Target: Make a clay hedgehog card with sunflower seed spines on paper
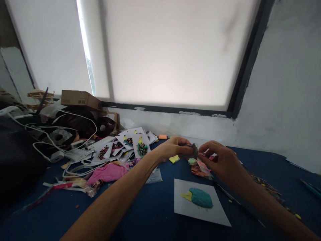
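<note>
My left hand [175,146] pinches a dark grey-brown lump [192,152], which looks like modelling clay, above the table. Close against its right side is my right hand [218,156], thumb and forefinger together; whatever they hold is too small to make out. Below the hands, a white card [182,210] lies flat with a teal clay body [201,198] and a yellow clay head [187,195] stuck on it. Under the lump are packets of orange-brown clay [199,170], pale green clay [192,161] and yellow clay [174,159].
Finished-looking cards [141,147] with striped clay figures are piled at the back left. Nearer lie a pink packet [107,173] and white cables [75,150]. A thin pointed tool [239,204] lies right of the card, beside scattered small sticks [265,185]. A cardboard box [80,98] stands behind.
</note>
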Demonstrator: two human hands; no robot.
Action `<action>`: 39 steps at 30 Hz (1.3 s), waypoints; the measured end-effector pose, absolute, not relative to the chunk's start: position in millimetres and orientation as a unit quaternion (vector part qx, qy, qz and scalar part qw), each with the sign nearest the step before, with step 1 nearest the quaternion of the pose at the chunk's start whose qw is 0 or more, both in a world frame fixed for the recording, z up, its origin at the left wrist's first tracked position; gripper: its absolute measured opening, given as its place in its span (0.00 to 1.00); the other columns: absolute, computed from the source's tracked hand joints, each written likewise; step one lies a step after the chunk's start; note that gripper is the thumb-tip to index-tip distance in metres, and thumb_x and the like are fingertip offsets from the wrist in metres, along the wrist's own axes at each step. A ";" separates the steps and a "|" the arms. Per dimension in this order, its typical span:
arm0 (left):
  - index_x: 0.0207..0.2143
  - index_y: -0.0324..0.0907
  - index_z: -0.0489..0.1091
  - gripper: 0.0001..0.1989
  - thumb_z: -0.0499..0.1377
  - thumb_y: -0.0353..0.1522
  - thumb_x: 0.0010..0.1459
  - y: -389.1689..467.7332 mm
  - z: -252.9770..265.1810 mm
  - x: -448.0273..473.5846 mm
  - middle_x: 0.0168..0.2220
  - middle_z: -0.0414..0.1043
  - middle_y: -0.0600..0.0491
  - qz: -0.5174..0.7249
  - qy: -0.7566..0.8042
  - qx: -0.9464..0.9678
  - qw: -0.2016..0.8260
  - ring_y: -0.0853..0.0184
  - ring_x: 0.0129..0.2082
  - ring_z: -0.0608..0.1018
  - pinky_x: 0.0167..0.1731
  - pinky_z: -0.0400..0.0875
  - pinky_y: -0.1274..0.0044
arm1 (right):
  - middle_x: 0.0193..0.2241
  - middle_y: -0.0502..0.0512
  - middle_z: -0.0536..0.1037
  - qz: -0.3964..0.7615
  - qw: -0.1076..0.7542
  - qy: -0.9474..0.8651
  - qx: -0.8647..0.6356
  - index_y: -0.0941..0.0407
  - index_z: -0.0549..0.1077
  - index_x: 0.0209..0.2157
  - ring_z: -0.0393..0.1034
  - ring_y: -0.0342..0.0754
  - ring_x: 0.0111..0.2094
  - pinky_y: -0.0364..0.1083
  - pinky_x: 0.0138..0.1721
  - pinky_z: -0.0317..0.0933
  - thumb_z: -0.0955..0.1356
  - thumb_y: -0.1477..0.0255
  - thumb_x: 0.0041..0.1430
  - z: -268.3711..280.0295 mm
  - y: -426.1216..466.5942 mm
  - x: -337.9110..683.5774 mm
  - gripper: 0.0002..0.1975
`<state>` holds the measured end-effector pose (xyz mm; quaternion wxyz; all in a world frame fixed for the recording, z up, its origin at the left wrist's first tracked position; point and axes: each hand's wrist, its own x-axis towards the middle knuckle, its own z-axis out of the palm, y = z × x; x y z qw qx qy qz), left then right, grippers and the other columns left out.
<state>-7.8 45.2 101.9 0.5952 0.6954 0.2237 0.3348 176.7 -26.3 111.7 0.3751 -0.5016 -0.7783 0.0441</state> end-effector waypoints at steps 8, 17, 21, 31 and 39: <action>0.30 0.35 0.72 0.21 0.67 0.45 0.45 44.9 101.5 -8.9 0.24 0.70 0.53 0.308 0.233 0.706 0.594 0.74 0.22 0.70 0.23 0.61 0.81 | 0.36 0.56 0.77 0.006 0.377 -0.793 -0.478 0.53 0.77 0.36 0.72 0.47 0.27 0.47 0.27 0.66 0.66 0.64 0.58 112.9 -26.4 177.5 0.10; 0.28 0.35 0.73 0.16 0.68 0.40 0.46 41.1 99.6 -5.5 0.24 0.68 0.54 0.328 0.211 0.696 0.603 0.74 0.23 0.68 0.24 0.61 0.81 | 0.33 0.56 0.77 -0.075 0.341 -0.814 -0.465 0.53 0.77 0.31 0.69 0.45 0.25 0.45 0.24 0.59 0.63 0.65 0.61 111.6 -29.6 177.3 0.12; 0.27 0.34 0.73 0.16 0.70 0.38 0.43 40.8 99.3 -1.7 0.25 0.70 0.52 0.343 0.202 0.652 0.646 0.73 0.24 0.71 0.27 0.64 0.80 | 0.35 0.56 0.76 -0.116 0.344 -0.810 -0.461 0.54 0.76 0.35 0.67 0.44 0.23 0.45 0.24 0.58 0.62 0.67 0.63 108.7 -28.7 176.7 0.12; 0.25 0.33 0.72 0.18 0.71 0.37 0.38 40.7 97.6 4.0 0.22 0.71 0.51 0.371 0.261 0.622 0.638 0.72 0.20 0.72 0.24 0.67 0.79 | 0.29 0.53 0.73 -0.004 0.436 -0.767 -0.471 0.53 0.69 0.29 0.69 0.46 0.28 0.45 0.26 0.63 0.64 0.68 0.58 108.7 -28.3 173.0 0.06; 0.32 0.34 0.72 0.11 0.62 0.35 0.50 60.0 64.0 5.3 0.27 0.73 0.52 0.295 0.377 0.753 0.451 0.69 0.25 0.74 0.26 0.66 0.79 | 0.34 0.56 0.75 0.131 0.485 -0.736 -0.454 0.54 0.71 0.29 0.68 0.45 0.27 0.42 0.20 0.60 0.64 0.68 0.54 120.6 -31.9 176.9 0.06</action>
